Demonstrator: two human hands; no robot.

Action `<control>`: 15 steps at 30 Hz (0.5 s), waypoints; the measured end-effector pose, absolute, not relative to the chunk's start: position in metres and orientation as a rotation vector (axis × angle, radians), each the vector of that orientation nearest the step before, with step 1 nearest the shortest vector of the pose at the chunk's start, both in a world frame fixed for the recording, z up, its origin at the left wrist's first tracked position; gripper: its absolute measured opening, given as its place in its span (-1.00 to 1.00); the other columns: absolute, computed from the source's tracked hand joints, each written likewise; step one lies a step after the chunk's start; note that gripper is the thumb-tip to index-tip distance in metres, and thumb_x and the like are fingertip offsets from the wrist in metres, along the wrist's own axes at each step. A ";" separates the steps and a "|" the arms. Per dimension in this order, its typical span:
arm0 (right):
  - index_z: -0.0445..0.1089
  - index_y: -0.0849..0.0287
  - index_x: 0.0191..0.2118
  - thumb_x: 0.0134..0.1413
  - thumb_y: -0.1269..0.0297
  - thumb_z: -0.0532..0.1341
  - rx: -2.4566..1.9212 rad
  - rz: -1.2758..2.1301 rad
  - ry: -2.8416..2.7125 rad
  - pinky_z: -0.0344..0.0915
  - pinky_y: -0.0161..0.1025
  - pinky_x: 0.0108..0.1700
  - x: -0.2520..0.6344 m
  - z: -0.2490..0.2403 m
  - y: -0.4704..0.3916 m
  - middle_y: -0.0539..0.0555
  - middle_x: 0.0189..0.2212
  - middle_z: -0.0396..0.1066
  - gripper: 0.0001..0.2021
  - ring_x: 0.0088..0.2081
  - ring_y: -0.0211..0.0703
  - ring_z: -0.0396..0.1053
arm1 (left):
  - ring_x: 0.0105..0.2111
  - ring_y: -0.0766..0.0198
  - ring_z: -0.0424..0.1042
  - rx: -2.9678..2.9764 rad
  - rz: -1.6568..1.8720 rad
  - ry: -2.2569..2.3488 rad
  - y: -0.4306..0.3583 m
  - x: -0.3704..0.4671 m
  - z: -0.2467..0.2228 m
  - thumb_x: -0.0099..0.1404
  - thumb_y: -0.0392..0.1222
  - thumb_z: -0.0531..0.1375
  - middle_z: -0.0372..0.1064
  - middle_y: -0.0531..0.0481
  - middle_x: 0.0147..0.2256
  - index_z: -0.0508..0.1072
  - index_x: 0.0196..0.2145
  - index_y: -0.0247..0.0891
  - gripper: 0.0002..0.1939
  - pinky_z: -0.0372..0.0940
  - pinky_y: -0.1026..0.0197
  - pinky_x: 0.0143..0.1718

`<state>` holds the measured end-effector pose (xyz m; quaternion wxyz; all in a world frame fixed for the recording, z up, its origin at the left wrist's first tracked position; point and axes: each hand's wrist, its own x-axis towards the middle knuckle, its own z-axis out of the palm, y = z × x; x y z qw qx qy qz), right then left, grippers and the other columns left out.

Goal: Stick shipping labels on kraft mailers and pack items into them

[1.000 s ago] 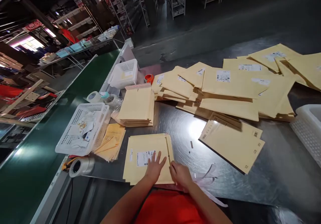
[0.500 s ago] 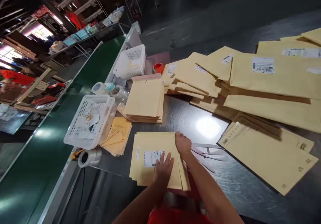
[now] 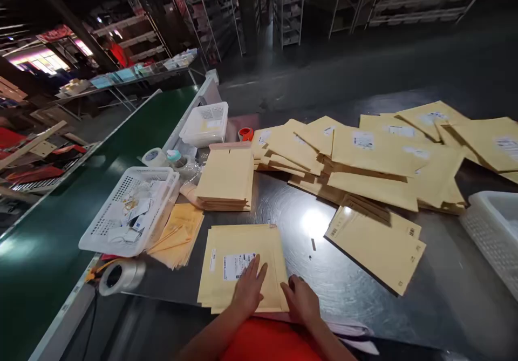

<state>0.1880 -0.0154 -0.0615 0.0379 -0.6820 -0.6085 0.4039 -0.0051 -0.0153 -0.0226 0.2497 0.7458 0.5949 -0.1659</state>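
Flat tan padded paper mailer with white label [image 3: 237, 266] | light, flexible, slick on steel desk [image 3: 356, 291] | left hand [image 3: 249, 288] spread flat on it | right hand [image 3: 301, 301] loosely curled at right edge | best gripped by an edge.

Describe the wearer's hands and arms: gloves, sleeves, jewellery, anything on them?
Both hands are bare: no gloves on the left hand or the right hand. No rings, watch or wristbands show. The forearms are uncovered as far as the frame's lower edge, so no sleeves appear. Between the arms sits a red-orange garment worn on the torso.
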 end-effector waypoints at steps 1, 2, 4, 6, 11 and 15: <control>0.23 0.08 -0.44 0.16 0.17 0.07 -2.070 1.276 -1.806 0.21 -0.19 -0.32 0.184 -0.058 -0.011 0.10 -0.39 0.47 -0.81 -0.30 -0.01 0.46 | 0.39 -0.05 -0.09 2.000 -0.402 1.618 -0.018 -0.007 -0.020 0.08 -0.34 0.32 -0.41 -0.15 0.43 -0.02 0.39 -0.14 -0.01 0.21 0.00 0.25; 0.17 0.08 -0.51 0.11 0.19 0.10 -2.039 1.314 -1.745 0.20 -0.20 -0.33 0.180 -0.054 -0.008 0.05 -0.46 0.43 -0.79 -0.35 -0.05 0.42 | 0.39 0.00 -0.07 1.972 -0.342 1.626 -0.020 -0.010 -0.018 0.12 -0.31 0.30 -0.45 -0.12 0.43 -0.01 0.38 -0.13 -0.06 0.23 0.07 0.23; 0.07 0.06 -0.56 0.04 0.22 0.10 -1.959 1.384 -1.614 0.19 -0.23 -0.36 0.175 -0.042 -0.008 -0.02 -0.56 0.31 -0.77 -0.42 -0.12 0.36 | 0.38 0.11 -0.04 1.944 -0.226 1.732 -0.019 -0.019 -0.012 0.26 -0.24 0.19 -0.46 -0.07 0.44 0.05 0.37 -0.15 -0.24 0.20 0.20 0.24; 0.03 0.05 -0.55 -0.01 0.23 0.06 -1.878 1.434 -1.499 0.21 -0.26 -0.39 0.174 -0.024 -0.010 -0.06 -0.59 0.23 -0.81 -0.45 -0.16 0.31 | 0.38 0.22 -0.05 1.901 -0.158 1.993 -0.015 -0.034 -0.008 0.40 -0.22 0.00 -0.35 -0.07 0.44 0.10 0.35 -0.22 -0.42 0.09 0.26 0.29; -0.06 0.04 -0.57 -0.19 0.10 0.13 -1.524 1.515 -1.130 0.13 -0.30 -0.48 0.219 0.036 0.004 -0.14 -0.63 0.03 -0.71 -0.53 -0.27 0.11 | 0.33 0.14 0.11 1.658 -0.534 2.153 -0.013 -0.081 -0.015 0.34 -0.42 -0.10 0.11 -0.11 0.34 0.19 0.31 -0.29 -0.40 0.14 0.10 0.29; -0.02 0.05 -0.59 -0.23 -0.02 0.30 -1.523 1.107 -0.895 0.03 -0.34 -0.51 0.306 0.090 0.021 -0.17 -0.64 -0.03 -0.55 -0.55 -0.33 -0.02 | 0.39 0.02 -0.12 1.731 -0.670 2.052 -0.025 -0.091 -0.033 0.18 -0.48 0.06 -0.22 -0.16 0.42 0.00 0.38 -0.33 -0.19 0.16 0.14 0.25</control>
